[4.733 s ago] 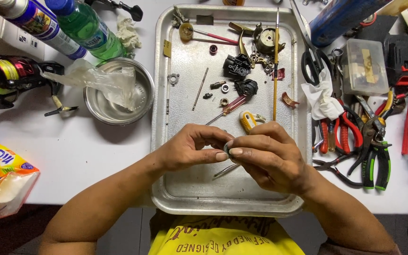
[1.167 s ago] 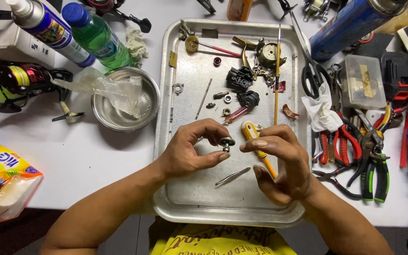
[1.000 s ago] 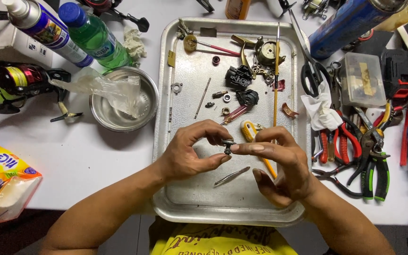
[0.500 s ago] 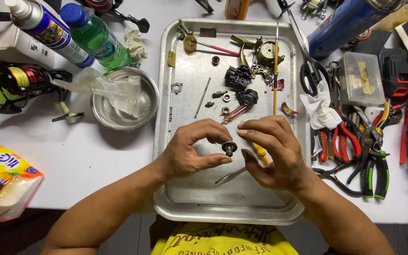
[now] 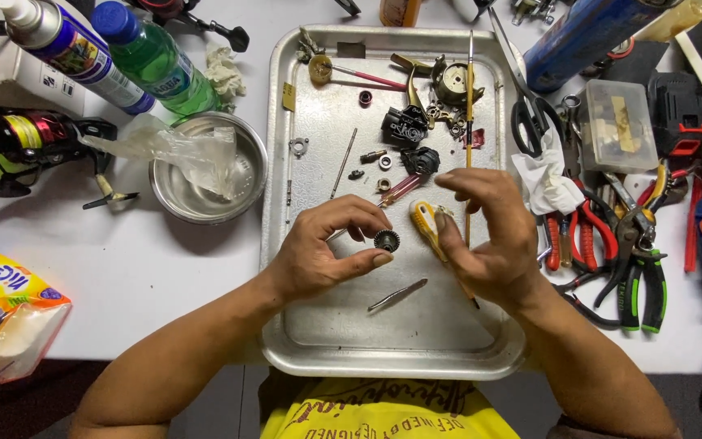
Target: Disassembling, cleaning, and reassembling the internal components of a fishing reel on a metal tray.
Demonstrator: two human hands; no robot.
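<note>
Over the big metal tray, past a yellow bag at the table's left edge, a yellow-handled tool pointing away is gripped by the right hand, and a small round gear is pinched by the left hand.

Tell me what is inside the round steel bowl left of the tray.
The steel bowl holds a crumpled clear plastic bag, which spills over its upper left rim. Bare metal shows at the lower right. Whatever lies beneath the bag is covered.
</note>
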